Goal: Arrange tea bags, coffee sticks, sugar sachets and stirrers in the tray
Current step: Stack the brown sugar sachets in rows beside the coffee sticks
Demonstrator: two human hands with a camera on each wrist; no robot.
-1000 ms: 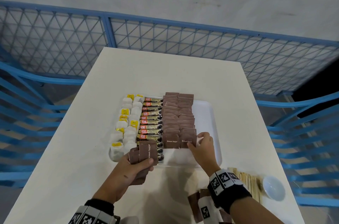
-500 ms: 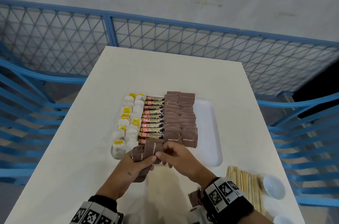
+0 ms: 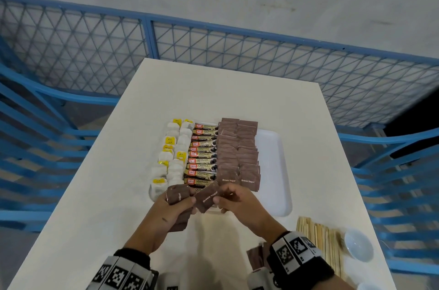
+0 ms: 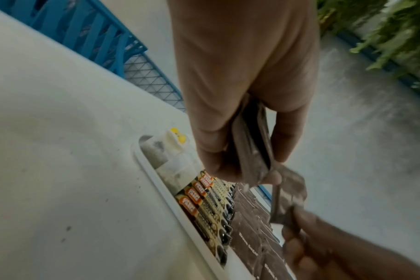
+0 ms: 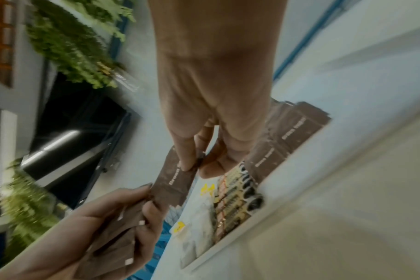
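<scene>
A brown sugar sachet (image 3: 207,196) is pinched by the right hand (image 3: 237,202) just above the near edge of the white tray (image 3: 273,171), while the left hand (image 3: 171,209) grips a stack of sachets (image 3: 177,194) beside it. The tray — tea bags (image 3: 172,159), coffee sticks (image 3: 202,156) and sugar rows inside — sits on a white table (image 3: 95,194); wooden stirrers (image 3: 318,237) lie near right, with blue mesh railing (image 3: 213,45) and a grey floor beyond.

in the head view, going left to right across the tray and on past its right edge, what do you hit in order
tea bags → coffee sticks → brown sugar sachets → bare part of the tray → wooden stirrers on the table → small white bowl
</scene>
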